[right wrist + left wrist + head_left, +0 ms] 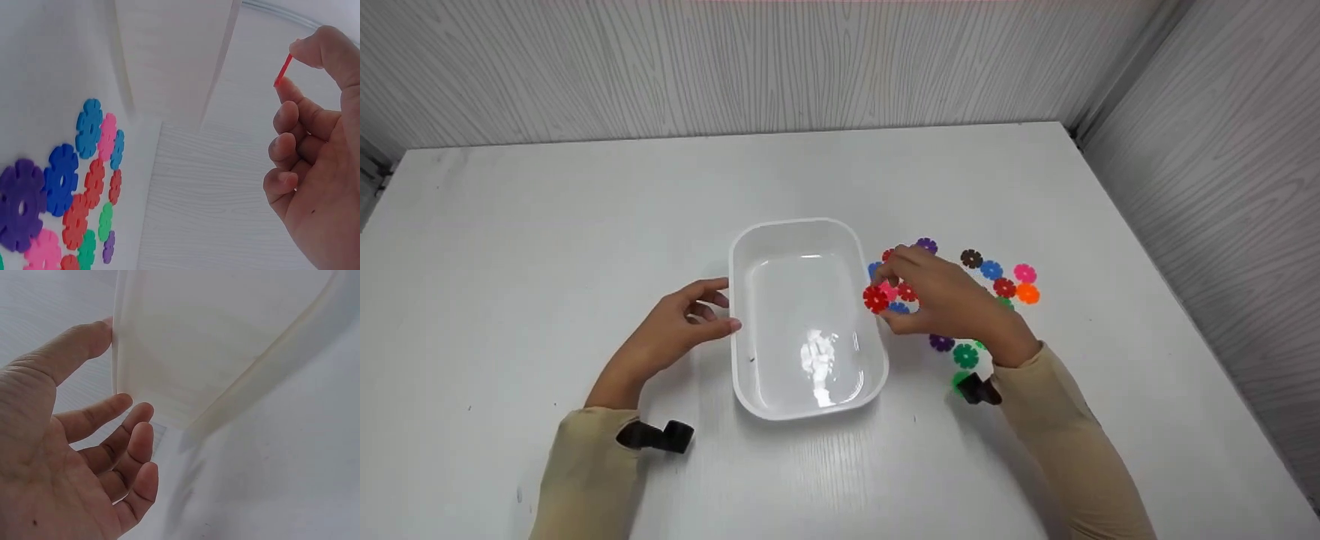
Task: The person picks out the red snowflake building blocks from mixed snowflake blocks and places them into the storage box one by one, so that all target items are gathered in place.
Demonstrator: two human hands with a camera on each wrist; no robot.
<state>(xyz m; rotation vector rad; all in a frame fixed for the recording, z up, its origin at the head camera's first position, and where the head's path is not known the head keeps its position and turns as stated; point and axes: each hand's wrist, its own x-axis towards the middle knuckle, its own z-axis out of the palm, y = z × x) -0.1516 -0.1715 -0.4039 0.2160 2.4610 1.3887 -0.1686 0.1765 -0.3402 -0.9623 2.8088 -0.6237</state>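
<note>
Between thumb and index finger, my right hand (941, 294) pinches a red flower-shaped disc (876, 299), a notched plastic piece. The disc is just above the right rim of a white rectangular tub (810, 412); the right wrist view shows it edge-on (284, 68). At the tub's left side is my left hand (675, 326), thumb tip on the rim and index fingertip against the edge, other fingers loosely bent. In the left wrist view, those fingers (143, 444) hang beside the tub's outer wall (185, 343). No disc shows inside the tub.
Several colored notched discs lie right of the tub, partly hidden under my right hand, among them an orange one (1027, 293), a brown one (972, 259) and a green one (966, 355). A patterned wall (720, 67) stands behind the white table (547, 195).
</note>
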